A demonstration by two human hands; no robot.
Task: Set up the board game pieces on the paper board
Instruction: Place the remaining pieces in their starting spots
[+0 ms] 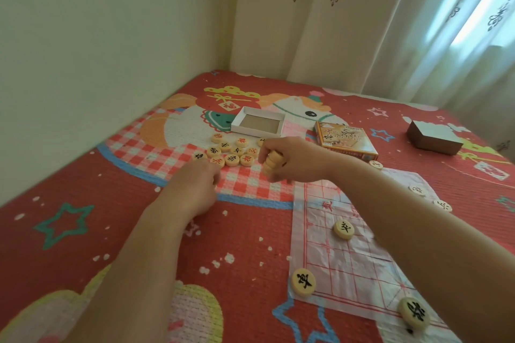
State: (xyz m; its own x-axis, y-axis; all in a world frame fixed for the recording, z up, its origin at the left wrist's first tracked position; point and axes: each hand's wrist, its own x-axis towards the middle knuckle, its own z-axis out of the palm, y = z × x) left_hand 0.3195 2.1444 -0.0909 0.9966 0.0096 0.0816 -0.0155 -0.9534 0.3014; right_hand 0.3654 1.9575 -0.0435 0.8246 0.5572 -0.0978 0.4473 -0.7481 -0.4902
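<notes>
Right grip (291, 160) clasps a stack of pale round discs (269, 165); left grip (195, 186) seems curled, hold unclear.

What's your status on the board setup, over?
Right hand grips a stack of pieces; left hand at the loose pile, grip hidden. Paper board holds only a few pieces. Right forearm crosses over it.

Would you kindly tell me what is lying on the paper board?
Round pieces with black characters lie on the paper board; the right forearm covers its middle, so anything there is hidden.
</notes>
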